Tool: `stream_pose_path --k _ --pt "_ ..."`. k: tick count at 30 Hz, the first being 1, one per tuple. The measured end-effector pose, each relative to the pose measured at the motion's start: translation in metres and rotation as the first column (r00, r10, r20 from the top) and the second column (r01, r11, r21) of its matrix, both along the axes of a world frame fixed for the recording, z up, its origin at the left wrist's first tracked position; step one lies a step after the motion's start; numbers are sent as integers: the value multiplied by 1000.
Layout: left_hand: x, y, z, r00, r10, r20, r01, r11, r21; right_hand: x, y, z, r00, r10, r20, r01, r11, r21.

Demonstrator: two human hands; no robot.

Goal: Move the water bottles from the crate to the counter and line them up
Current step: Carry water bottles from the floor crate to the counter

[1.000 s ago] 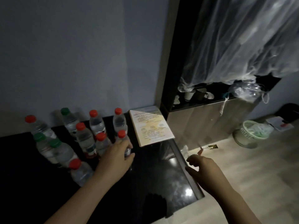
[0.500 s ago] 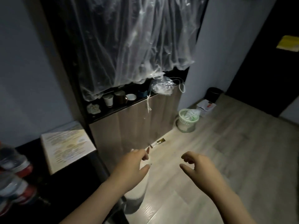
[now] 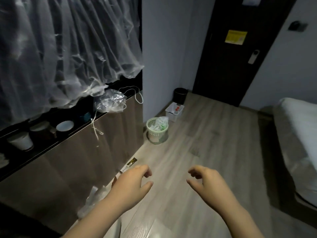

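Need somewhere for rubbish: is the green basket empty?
Not empty: crumpled plastic sticks up above the green basket's rim.

Two bare hands, left hand (image 3: 131, 185) and right hand (image 3: 210, 183), hover empty with fingers loosely curled above the pale wood-plank floor (image 3: 205, 143), near a green lattice plastic wastebasket (image 3: 157, 130).

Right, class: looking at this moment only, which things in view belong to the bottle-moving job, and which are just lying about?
Belonging to the job:
- bare left hand, empty
- bare right hand, empty
- small white plastic crate by the wall, red caps inside (likely the bottles)

Just lying about:
- pale green lattice wastebasket
- black round bin
- crumpled clear plastic bag
- white ceramic cup
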State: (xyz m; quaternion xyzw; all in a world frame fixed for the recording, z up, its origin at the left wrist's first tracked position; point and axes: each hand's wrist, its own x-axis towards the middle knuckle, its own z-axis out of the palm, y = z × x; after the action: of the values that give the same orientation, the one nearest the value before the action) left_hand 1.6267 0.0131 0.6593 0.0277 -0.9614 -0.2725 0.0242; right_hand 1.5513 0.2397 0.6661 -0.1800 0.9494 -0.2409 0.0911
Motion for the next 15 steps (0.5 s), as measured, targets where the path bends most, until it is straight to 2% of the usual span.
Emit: stream_pose_path --k 9,15 --pt "-202 1 4 996 -89 -5 89 996 24 -172 21 18 994 -108 24 106 992 65" --pt "-322 28 3 989 -149 24 148 989 29 -273 50 16 984 -171 50 169 985 35"
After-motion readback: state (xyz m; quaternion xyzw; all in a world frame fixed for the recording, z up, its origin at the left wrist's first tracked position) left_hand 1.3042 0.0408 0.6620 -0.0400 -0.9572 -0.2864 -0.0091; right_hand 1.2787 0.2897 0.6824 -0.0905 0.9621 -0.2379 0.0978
